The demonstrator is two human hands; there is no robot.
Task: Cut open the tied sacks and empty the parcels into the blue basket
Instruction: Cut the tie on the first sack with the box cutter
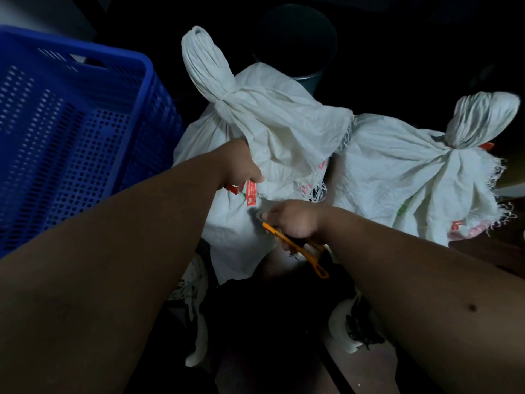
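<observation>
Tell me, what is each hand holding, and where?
Right hand grips the yellow utility knife mid-handle; left hand pinches the near sack beside its red tag.

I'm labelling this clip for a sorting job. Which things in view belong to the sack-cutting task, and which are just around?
Part of the job:
near sack
far sack
blue basket
orange cutter, gripped by the right hand
left hand, pinching the red tag

Just around:
dark bin
shoes
</observation>
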